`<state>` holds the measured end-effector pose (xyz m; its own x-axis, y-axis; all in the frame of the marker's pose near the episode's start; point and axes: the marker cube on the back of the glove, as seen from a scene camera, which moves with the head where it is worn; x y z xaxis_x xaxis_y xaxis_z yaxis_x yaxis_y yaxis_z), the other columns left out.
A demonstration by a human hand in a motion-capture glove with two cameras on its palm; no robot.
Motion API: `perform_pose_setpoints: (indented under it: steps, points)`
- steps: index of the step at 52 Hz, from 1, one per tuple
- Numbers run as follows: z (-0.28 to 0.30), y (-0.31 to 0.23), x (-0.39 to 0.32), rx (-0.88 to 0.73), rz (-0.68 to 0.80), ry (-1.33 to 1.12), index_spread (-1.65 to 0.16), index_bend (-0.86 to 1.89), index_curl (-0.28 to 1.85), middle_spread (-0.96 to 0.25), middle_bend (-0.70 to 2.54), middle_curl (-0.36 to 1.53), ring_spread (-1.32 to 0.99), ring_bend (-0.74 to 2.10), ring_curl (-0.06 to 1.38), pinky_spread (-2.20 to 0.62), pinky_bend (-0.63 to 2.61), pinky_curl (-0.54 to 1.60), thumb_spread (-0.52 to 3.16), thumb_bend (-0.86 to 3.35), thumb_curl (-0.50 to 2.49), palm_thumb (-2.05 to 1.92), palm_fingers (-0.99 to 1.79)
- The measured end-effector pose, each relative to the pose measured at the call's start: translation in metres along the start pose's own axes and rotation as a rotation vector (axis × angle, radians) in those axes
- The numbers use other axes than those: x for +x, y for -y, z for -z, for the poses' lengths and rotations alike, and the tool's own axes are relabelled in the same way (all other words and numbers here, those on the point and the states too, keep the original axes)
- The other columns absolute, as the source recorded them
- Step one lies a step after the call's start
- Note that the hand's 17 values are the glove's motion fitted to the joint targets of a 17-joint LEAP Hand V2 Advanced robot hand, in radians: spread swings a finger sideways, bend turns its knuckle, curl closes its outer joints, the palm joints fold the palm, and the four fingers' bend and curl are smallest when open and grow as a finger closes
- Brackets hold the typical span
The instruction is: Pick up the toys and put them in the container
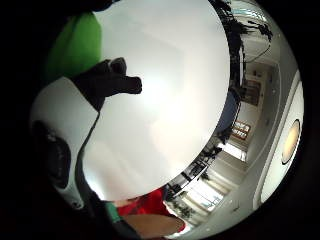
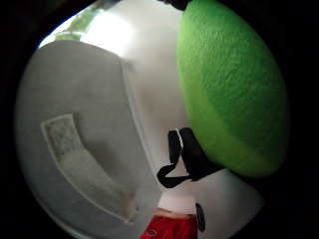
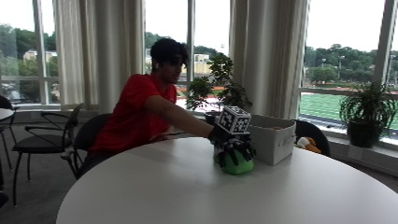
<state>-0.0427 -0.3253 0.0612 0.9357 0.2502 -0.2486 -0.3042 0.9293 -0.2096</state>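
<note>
Green plush toy (image 3: 236, 164), rounded and soft, sits on the round white table (image 3: 187, 196), nearest the camera of the task's things. Over it comes the gloved right hand (image 3: 231, 148), its fingers curled down around the toy's top and sides, gripping it; the toy's underside appears to rest on the tabletop. From the thumb-side palm camera the same green toy (image 2: 232, 89) fills the space close against the palm, with the container's grey fabric wall (image 2: 75, 139) just beside it. Seen from across the table, the container (image 3: 272, 138), an open-topped box, stands just beyond and to one side of the toy, on the far side from the seated person. Judging from this, the coming move turns on that relation: the toy needs lifting above the container's rim, then carrying a short way sideways over the opening
</note>
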Motion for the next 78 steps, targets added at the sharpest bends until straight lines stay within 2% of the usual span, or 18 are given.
perform_pose_setpoints:
  steps: [10,25,29,31,32,33,48,62,78]
  points:
    - [-0.002,0.013,0.0,0.005,-0.007,-0.056,-0.41,0.15,0.25,-0.05,0.17,0.18,0.01,0.64,0.34,-0.03,1.43,0.34,1.21,0.04,0.42,0.23,0.03]
    - [-0.004,0.015,-0.006,0.048,-0.016,-0.071,-0.42,0.21,0.32,-0.07,0.17,0.21,-0.01,0.67,0.34,-0.05,1.43,0.34,1.23,0.02,0.42,0.33,0.05]
    - [-0.002,0.018,-0.01,0.124,-0.006,-0.09,-0.42,0.22,0.33,-0.1,0.22,0.24,-0.06,0.72,0.34,-0.06,1.36,0.31,1.24,0.03,0.44,0.37,0.18]
    - [0.0,0.02,-0.011,0.147,0.003,-0.105,-0.42,0.25,0.35,-0.13,0.29,0.26,-0.14,0.79,0.35,-0.11,1.27,0.29,1.25,0.04,0.45,0.4,0.36]
    - [0.002,0.021,-0.012,0.154,0.007,-0.112,-0.42,0.2,0.33,-0.16,0.37,0.28,-0.19,0.88,0.37,-0.17,1.29,0.29,1.26,0.09,0.48,0.48,0.58]
    - [0.003,0.021,-0.013,0.159,0.009,-0.119,-0.42,0.18,0.31,-0.17,0.37,0.28,-0.22,0.89,0.35,-0.2,1.27,0.27,1.25,0.1,0.49,0.5,0.63]
    - [0.021,0.006,0.009,0.154,0.015,-0.034,-0.43,0.26,0.45,-0.33,0.47,0.39,-0.43,0.96,0.44,-0.36,1.19,0.31,0.93,0.1,0.65,0.68,0.8]
    - [0.108,-0.042,0.033,0.223,0.015,0.008,-0.47,0.41,0.61,-0.41,0.5,0.46,-0.52,0.89,0.45,-0.39,1.11,0.33,0.66,0.05,0.76,0.72,0.85]
    - [0.218,-0.122,-0.06,0.33,0.152,0.034,-0.49,0.38,0.76,-0.46,0.49,0.55,-0.56,0.87,0.48,-0.4,1.13,0.35,0.52,0.0,0.85,0.73,0.82]
